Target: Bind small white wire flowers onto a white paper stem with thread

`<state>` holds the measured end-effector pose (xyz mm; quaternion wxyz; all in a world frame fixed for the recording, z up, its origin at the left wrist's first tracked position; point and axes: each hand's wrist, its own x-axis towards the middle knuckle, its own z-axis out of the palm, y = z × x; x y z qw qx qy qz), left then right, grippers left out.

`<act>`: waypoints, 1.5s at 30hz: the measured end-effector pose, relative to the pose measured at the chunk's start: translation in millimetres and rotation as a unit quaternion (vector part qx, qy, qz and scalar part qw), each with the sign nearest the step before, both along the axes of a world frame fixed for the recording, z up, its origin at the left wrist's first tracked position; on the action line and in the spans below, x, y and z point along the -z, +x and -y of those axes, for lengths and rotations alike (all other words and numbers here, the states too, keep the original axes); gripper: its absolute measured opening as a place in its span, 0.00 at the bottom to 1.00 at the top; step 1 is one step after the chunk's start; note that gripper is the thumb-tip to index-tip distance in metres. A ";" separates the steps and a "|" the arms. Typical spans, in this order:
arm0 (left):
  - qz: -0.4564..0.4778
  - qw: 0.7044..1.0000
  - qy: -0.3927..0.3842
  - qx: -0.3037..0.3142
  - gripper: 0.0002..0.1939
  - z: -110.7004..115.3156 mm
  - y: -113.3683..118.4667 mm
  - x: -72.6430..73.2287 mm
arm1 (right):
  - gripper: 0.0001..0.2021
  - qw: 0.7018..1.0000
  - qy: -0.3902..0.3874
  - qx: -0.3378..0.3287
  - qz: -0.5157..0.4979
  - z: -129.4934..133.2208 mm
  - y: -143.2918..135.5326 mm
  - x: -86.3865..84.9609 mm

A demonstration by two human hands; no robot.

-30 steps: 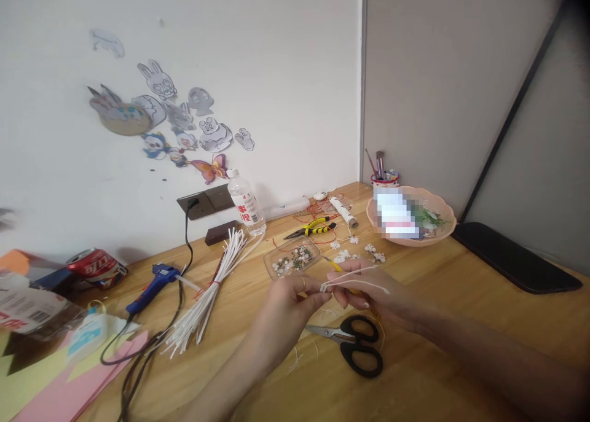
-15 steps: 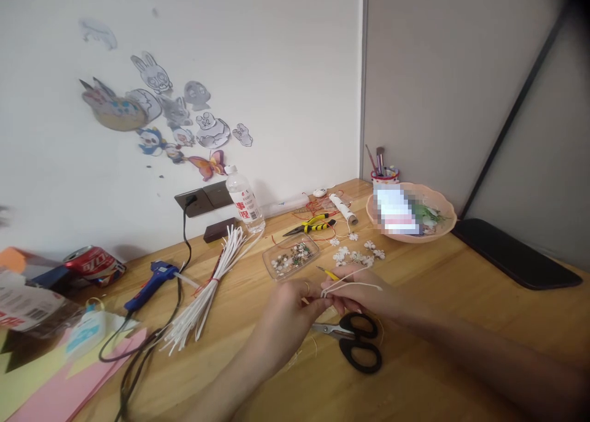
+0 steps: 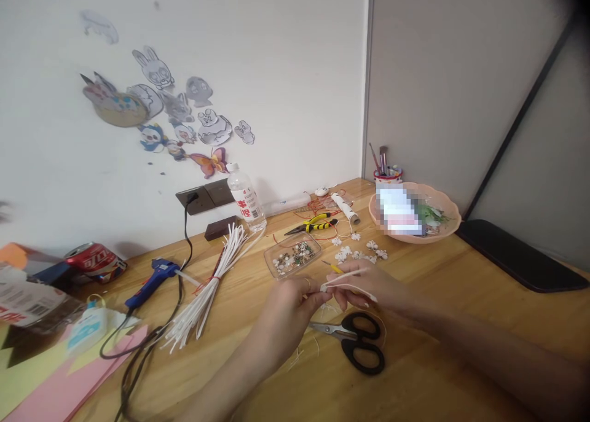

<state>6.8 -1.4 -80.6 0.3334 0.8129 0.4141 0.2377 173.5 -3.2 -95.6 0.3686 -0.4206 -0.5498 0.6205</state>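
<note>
My left hand (image 3: 286,300), a ring on one finger, pinches the knotted part of a white cord (image 3: 354,276). Two loose ends of the cord stick out to the right, across my right hand (image 3: 371,282). The right hand's fingers are curled around a thin yellow pointed tool (image 3: 332,267), its tip toward the bead box; its exact kind cannot be made out. Just below both hands lie black-handled scissors (image 3: 364,347) with thin cord scraps by the blades. Several small white knotted flowers (image 3: 342,254) lie beyond the right hand.
A clear box (image 3: 300,265) of beads sits ahead, with yellow-black pliers (image 3: 318,224) behind it. Leftward are a bundle of white cords (image 3: 207,296), a blue glue gun (image 3: 154,282) and its cable. A pink bowl (image 3: 449,228) holding a phone stands at right.
My fingers have shifted slightly around the cord, and its loose ends now point a little lower to the right. The view has moved slightly; other objects stay put.
</note>
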 end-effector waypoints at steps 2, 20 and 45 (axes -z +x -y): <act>-0.003 1.000 0.011 -0.004 0.14 0.3 -0.6 -1.8 | 0.11 1.000 -0.005 0.003 -0.017 1.7 0.7 -2.5; 0.021 0.995 0.068 -0.073 0.14 0.8 1.3 -3.8 | 0.13 0.985 -0.073 -0.050 -0.150 0.0 10.4 -5.4; 0.268 0.909 -0.284 -0.145 0.06 10.8 2.7 -27.3 | 0.09 0.994 -0.009 -0.020 -0.111 8.1 13.3 -15.0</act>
